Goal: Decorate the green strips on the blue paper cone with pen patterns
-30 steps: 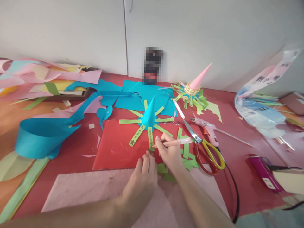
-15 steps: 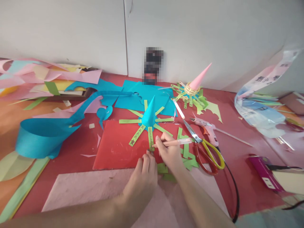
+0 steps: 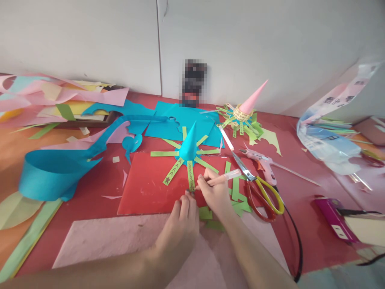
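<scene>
A blue paper cone (image 3: 188, 146) with green paper strips radiating from its base stands on a red board (image 3: 144, 196). One strip on its front left bears dark marks and a star. My right hand (image 3: 215, 190) grips a pale pink pen (image 3: 222, 178), its tip at the lower part of the front green paper strip (image 3: 190, 174), which carries a row of small drawn marks. My left hand (image 3: 184, 212) has its fingers together and curled, their tips pinning that strip's near end. The very end of the strip is hidden under the fingertips.
Loose green strips (image 3: 236, 188) lie right of my right hand, beside scissors (image 3: 255, 184) and a pink glue gun (image 3: 261, 162) with a black cord. Behind are a pink cone piece (image 3: 252, 100) and blue sheets (image 3: 156, 124). A blue paper loop (image 3: 48, 172) stands left.
The pen tip has shifted slightly down along the front strip, and the pen's back end has tipped up a little. My left hand stays in place.
</scene>
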A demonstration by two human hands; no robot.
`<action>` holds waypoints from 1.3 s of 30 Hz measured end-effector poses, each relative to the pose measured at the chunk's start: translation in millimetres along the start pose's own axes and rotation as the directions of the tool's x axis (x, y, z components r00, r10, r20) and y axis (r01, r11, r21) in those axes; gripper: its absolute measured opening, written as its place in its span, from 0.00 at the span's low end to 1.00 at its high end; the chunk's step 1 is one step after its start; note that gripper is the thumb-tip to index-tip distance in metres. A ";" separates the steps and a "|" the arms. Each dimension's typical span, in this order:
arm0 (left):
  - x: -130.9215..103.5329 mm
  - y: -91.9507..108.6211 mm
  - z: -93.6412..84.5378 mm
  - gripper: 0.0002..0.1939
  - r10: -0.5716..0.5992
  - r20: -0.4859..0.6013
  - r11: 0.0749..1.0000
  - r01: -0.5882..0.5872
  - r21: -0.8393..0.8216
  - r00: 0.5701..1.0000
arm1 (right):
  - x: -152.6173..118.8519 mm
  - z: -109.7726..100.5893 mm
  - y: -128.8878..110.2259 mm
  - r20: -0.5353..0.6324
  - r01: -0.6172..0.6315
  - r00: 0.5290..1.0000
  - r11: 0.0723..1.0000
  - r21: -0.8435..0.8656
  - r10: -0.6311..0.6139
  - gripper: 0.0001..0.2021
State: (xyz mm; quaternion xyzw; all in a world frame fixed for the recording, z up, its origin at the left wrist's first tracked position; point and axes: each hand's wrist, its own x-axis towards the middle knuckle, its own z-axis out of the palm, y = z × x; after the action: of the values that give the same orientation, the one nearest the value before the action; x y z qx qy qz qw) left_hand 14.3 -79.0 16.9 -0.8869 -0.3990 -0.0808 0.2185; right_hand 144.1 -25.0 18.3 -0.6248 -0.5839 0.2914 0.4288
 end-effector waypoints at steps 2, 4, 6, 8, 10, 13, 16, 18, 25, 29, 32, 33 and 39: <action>0.1 0.4 0.7 0.19 -0.001 0.004 1.000 0.001 0.001 1.000 | 0.1 0.3 -0.4 0.011 -0.001 1.000 1.000 -0.004 0.001 0.15; 0.2 0.8 1.4 0.20 -0.001 0.007 1.000 0.001 0.002 1.000 | 0.3 0.7 -0.6 0.017 -0.003 1.000 1.000 -0.015 0.003 0.15; 0.4 0.9 1.4 0.20 -0.003 0.005 1.000 0.003 0.008 1.000 | 0.4 1.1 -0.6 0.024 -0.002 1.000 1.000 -0.021 0.003 0.16; 0.5 0.8 0.8 0.21 0.000 0.005 1.000 -0.001 0.014 1.000 | 0.5 1.4 -0.5 0.040 0.002 0.999 1.000 -0.012 -0.002 0.16; 0.6 0.5 0.1 0.22 0.003 0.002 1.000 -0.003 0.012 1.000 | 0.6 1.4 -0.2 0.057 0.012 0.998 1.000 0.006 -0.012 0.16; 0.6 0.2 -0.1 0.23 0.000 -0.004 1.000 0.000 0.006 1.000 | 0.4 1.5 0.6 0.071 0.016 0.997 1.000 0.021 -0.017 0.16; 0.4 0.2 0.7 0.22 -0.002 -0.005 1.000 0.002 0.007 1.000 | 0.4 1.7 0.9 0.076 0.016 0.997 0.999 0.028 -0.018 0.16; 0.3 0.4 1.4 0.21 0.002 -0.003 1.000 -0.002 0.007 1.000 | 0.6 1.8 0.5 0.073 0.019 0.997 0.999 0.032 -0.021 0.16; 0.0 0.7 1.0 0.19 0.015 0.020 1.000 -0.015 0.004 1.000 | 1.2 1.9 -3.1 0.004 0.000 1.000 1.000 -0.003 0.000 0.15; 0.0 0.5 0.1 0.19 0.008 0.010 1.000 -0.008 0.001 1.000 | 1.9 1.8 -4.2 0.001 -0.015 1.000 1.000 0.008 0.015 0.15; 0.6 0.8 0.1 0.20 0.004 0.023 1.000 -0.004 0.009 1.000 | 2.3 1.0 -4.1 0.003 -0.019 1.000 0.999 0.041 0.019 0.15; 0.8 0.9 0.1 0.20 0.001 0.028 1.000 -0.002 0.009 1.000 | 2.4 0.8 -3.8 0.003 -0.019 1.000 0.999 0.049 0.018 0.15; 0.9 0.9 0.1 0.20 0.006 0.022 1.000 -0.006 -0.007 1.000 | 2.1 1.0 -1.4 0.013 -0.005 1.000 0.999 0.034 0.005 0.16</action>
State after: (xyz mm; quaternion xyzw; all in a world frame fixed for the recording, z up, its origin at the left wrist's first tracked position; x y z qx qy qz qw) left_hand 15.6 -78.9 16.8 -0.8897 -0.3983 -0.0717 0.2113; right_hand 142.9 -22.8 19.4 -0.6170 -0.5800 0.3064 0.4349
